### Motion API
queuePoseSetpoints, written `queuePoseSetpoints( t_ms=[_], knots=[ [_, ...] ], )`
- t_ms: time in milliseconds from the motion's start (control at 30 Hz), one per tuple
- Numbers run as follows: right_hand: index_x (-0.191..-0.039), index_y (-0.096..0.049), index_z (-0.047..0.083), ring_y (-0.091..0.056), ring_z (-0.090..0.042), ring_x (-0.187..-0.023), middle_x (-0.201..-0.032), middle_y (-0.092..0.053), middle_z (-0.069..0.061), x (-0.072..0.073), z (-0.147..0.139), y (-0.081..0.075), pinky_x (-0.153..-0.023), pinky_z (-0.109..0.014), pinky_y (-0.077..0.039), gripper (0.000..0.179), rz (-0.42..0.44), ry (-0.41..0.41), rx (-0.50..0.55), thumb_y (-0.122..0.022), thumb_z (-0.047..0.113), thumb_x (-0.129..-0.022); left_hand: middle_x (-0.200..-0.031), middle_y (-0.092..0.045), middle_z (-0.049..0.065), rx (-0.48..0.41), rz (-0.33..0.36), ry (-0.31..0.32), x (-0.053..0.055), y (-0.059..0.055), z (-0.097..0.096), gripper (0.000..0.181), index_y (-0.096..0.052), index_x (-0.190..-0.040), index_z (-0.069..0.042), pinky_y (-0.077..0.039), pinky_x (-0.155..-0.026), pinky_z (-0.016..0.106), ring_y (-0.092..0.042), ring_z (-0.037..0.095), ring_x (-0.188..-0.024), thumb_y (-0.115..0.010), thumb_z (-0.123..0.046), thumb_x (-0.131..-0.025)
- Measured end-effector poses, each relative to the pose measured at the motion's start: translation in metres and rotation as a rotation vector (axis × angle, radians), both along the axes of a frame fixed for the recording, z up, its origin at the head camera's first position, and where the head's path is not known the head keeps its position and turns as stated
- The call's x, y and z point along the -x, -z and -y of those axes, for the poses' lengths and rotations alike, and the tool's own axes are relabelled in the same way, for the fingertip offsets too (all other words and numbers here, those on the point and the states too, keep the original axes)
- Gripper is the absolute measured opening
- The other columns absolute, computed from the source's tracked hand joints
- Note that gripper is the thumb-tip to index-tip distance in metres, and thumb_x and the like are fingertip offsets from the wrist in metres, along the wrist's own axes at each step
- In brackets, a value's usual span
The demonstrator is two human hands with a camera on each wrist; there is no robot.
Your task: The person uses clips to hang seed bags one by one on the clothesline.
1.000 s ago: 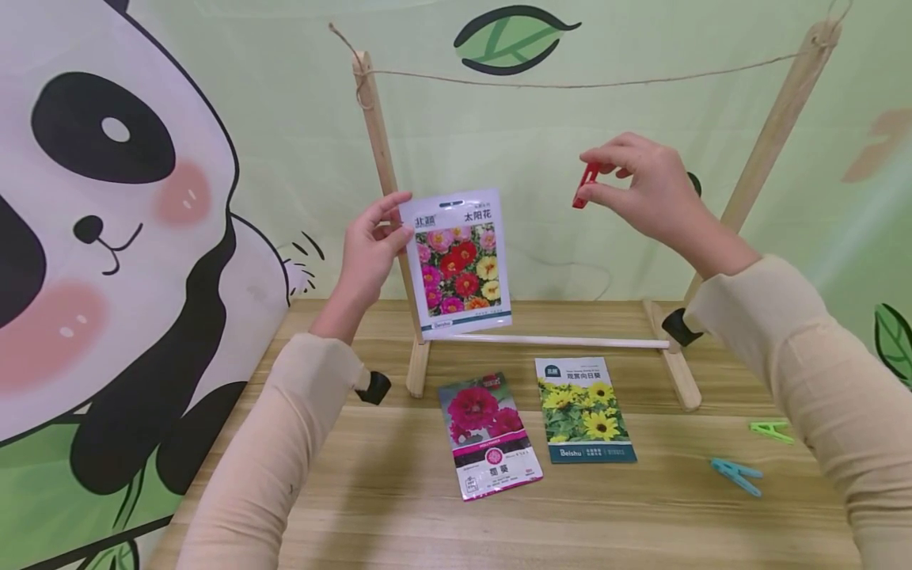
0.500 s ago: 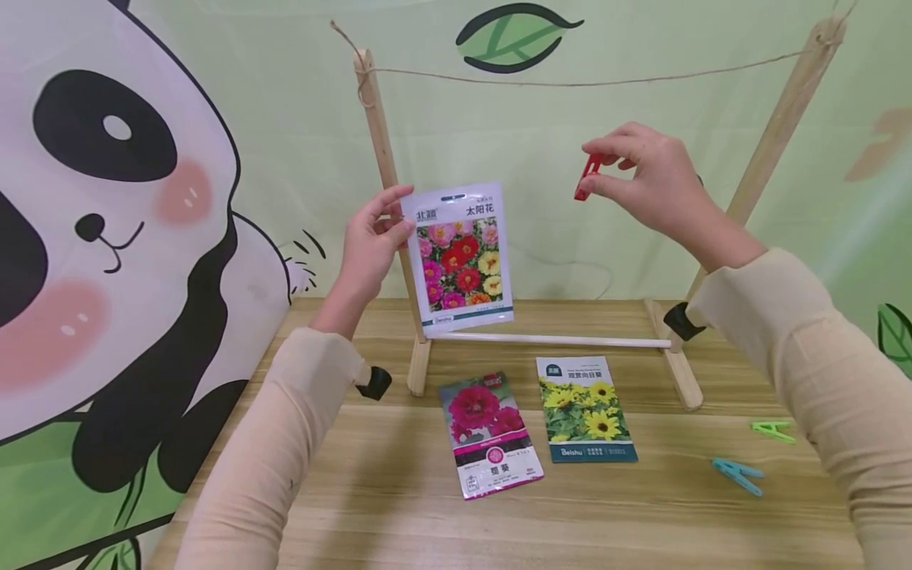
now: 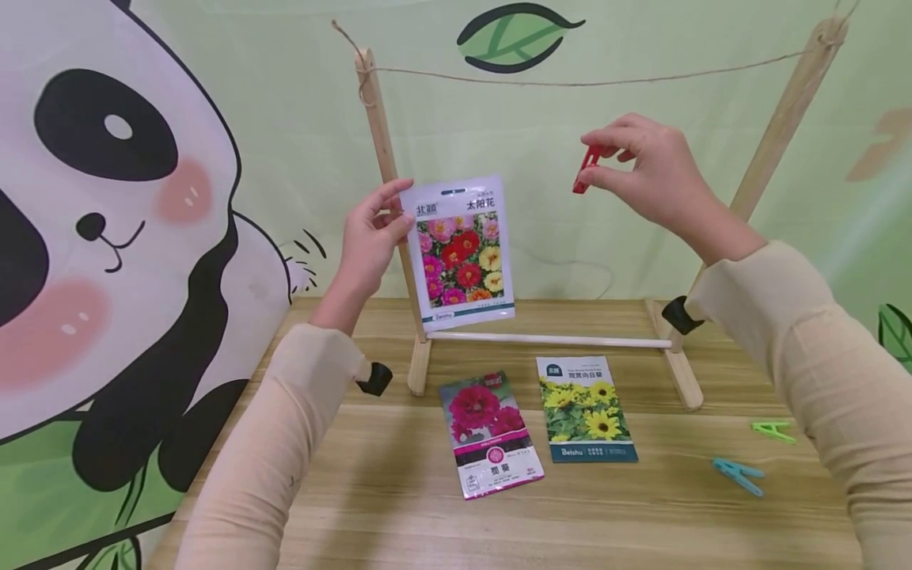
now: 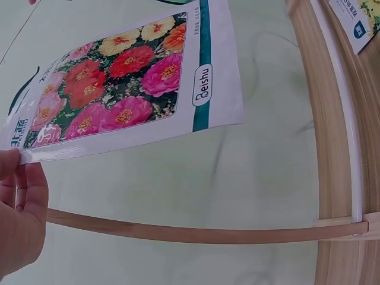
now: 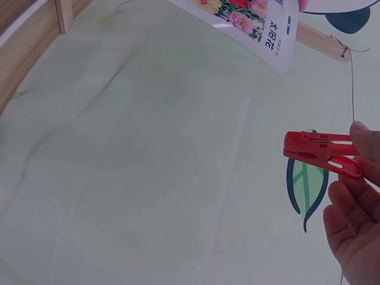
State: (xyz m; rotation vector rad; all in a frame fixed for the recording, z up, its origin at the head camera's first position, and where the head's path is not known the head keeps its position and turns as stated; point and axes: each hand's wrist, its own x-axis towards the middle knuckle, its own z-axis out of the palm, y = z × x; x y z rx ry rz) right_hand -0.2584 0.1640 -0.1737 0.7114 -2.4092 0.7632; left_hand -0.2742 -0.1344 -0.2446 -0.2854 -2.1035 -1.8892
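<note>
My left hand (image 3: 372, 237) pinches the upper left edge of a white seed packet (image 3: 466, 257) with a photo of pink, red and yellow flowers. The packet hangs upright in front of the left post, below the twine (image 3: 541, 82). In the left wrist view, thumb and fingers grip the packet (image 4: 127, 89) near its top corner. My right hand (image 3: 651, 170) holds a red clothespin (image 3: 587, 169) by its handle ends, to the right of the packet and under the twine. The right wrist view shows the clothespin's (image 5: 320, 151) jaws pressed together, with nothing between them.
A wooden frame with a left post (image 3: 388, 150) and a right post (image 3: 777, 127) carries the twine; a white rod (image 3: 556, 341) joins its feet. On the table (image 3: 399, 507) lie a magenta-flower packet (image 3: 492, 435), a sunflower packet (image 3: 587, 409), a blue clothespin (image 3: 739, 475) and a green clothespin (image 3: 773, 430).
Both hands have risen a little toward the twine, the left with the seed packet and the right with the red clothespin. The things on the table have stayed put.
</note>
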Motion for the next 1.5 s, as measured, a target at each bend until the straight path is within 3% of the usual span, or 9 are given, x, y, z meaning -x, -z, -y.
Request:
queuePoseSetpoints(
  t_ms=[933, 1267, 1500],
  knots=[
    [-0.114, -0.059, 0.003, -0.051, -0.020, -0.094, -0.103, -0.058, -0.010, 0.003, 0.004, -0.009, -0.076, -0.019, -0.038, 0.036, 0.028, 0.018, -0.010, -0.062, 0.018, -0.082, -0.093, -0.043, -0.001, 0.010, -0.021, -0.007, -0.001, -0.013, 0.001, 0.038, -0.054, -0.120, -0.015, -0.047, -0.065, 0.018, -0.046, 0.012, -0.076, -0.049, 0.002, -0.086],
    [-0.112, -0.061, 0.004, -0.048, -0.013, -0.090, -0.103, -0.059, -0.010, 0.004, 0.007, -0.015, -0.074, -0.015, -0.037, 0.035, 0.023, 0.026, 0.000, -0.064, 0.019, -0.080, -0.093, -0.042, 0.000, -0.017, -0.019, -0.006, 0.000, -0.018, -0.001, 0.037, -0.055, -0.119, -0.014, -0.046, -0.065, 0.017, -0.046, 0.013, -0.077, -0.049, 0.002, -0.086],
    [-0.113, -0.060, 0.004, -0.049, -0.018, -0.092, -0.103, -0.058, -0.011, 0.005, 0.008, -0.018, -0.075, -0.015, -0.037, 0.035, 0.031, 0.031, 0.009, -0.063, 0.018, -0.081, -0.091, -0.043, 0.000, -0.053, -0.033, 0.009, 0.002, -0.021, -0.001, 0.037, -0.055, -0.119, -0.013, -0.046, -0.063, 0.017, -0.047, 0.013, -0.075, -0.050, 0.003, -0.085]
  ],
)
